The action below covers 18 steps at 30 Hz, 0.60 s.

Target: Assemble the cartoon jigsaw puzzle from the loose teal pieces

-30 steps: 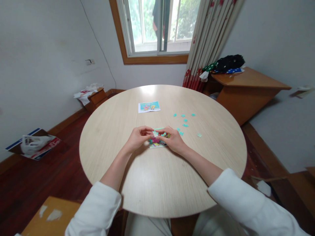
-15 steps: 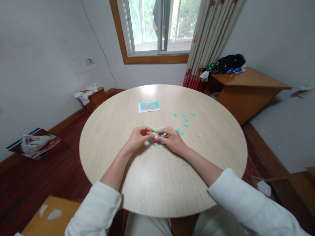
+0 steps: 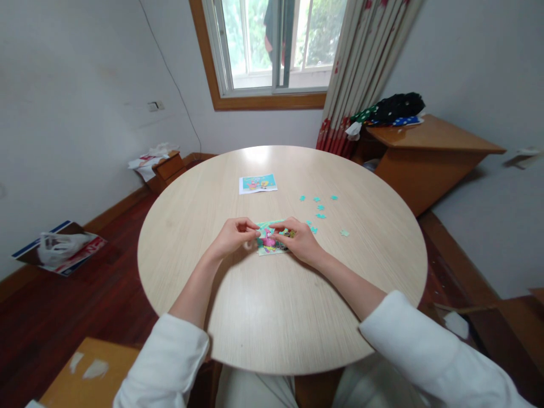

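Note:
A partly assembled jigsaw puzzle (image 3: 268,243) lies flat in front of me, showing a pink cartoon figure on a teal ground. At its left edge my left hand (image 3: 238,235) is closed in a pinch; whatever the fingertips hold, if anything, is too small to make out. Over the right part of the puzzle is my right hand (image 3: 296,239), thumb and fingers bent together on what seems to be a puzzle piece, mostly hidden. This hand covers the puzzle's right side. Several loose teal puzzle pieces (image 3: 321,216) lie scattered to the right.
Beyond the puzzle, a printed picture sheet (image 3: 259,183) rests on the round table (image 3: 187,226). One paler piece (image 3: 344,233) lies apart on the right. A wooden desk (image 3: 429,141) with cloths stands behind, right; a cardboard box (image 3: 85,374) is at lower left.
My left hand has drawn a little to the left, away from my right hand. The pale piece between the fingertips no longer shows, and more of the pink figure is visible.

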Motion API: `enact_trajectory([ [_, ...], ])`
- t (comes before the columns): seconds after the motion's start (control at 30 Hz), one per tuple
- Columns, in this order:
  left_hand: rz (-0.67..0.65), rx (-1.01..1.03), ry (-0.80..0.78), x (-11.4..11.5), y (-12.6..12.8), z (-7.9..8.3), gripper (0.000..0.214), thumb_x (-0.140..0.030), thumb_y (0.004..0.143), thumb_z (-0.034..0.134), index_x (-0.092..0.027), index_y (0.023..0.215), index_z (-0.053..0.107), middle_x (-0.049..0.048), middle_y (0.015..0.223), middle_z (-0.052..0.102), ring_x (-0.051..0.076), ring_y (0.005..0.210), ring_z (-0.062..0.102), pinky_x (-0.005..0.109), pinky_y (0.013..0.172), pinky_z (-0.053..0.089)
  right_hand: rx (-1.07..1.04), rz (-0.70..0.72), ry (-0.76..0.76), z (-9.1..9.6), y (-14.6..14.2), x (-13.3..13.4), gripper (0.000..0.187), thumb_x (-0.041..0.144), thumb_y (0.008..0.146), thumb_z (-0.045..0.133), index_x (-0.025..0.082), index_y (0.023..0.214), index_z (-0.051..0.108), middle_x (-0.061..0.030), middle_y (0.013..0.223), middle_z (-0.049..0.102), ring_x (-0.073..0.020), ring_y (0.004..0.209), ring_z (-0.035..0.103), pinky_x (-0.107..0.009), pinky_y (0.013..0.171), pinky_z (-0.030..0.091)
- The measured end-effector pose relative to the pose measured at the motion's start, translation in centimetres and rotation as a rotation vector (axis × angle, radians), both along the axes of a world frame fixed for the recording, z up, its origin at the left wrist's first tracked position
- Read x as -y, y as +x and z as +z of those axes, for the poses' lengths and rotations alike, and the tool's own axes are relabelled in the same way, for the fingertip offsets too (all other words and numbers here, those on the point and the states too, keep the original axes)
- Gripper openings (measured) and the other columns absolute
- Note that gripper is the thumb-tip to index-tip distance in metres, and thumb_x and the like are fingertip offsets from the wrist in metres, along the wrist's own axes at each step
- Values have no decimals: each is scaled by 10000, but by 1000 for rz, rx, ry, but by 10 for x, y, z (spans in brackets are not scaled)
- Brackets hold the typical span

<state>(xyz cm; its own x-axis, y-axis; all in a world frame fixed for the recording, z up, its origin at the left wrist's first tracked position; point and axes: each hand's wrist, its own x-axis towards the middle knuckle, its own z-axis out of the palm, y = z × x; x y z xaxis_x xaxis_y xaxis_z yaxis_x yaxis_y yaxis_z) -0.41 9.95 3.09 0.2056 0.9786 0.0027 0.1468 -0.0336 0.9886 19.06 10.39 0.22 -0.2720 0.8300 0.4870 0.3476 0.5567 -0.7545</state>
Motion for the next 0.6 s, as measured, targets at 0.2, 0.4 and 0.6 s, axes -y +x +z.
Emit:
enact_trajectory([
  [0.2,-79,-86,-82,1,-10,3,233,-287,536,750,-133,591,583,-20,449,539,76,419,486,192,424,330,14,-2,-10,3,0,1,155,245,735,677,221,882,722,-41,789,678,-151,759,597,-296,712,461],
  [0.4,-156,-91,-179,1,-15,4,243,-296,561,757,-126,587,585,-10,435,550,66,398,487,177,397,349,21,-18,-21,3,0,1,167,276,730,685,215,881,722,-41,765,664,-149,732,595,-294,690,467],
  [0.6,-207,-93,-282,2,-18,1,271,-305,555,779,-124,601,583,31,491,610,100,425,551,199,404,413,16,-16,-20,3,0,1,154,269,725,688,222,866,726,-35,749,661,-147,719,594,-290,681,469],
])
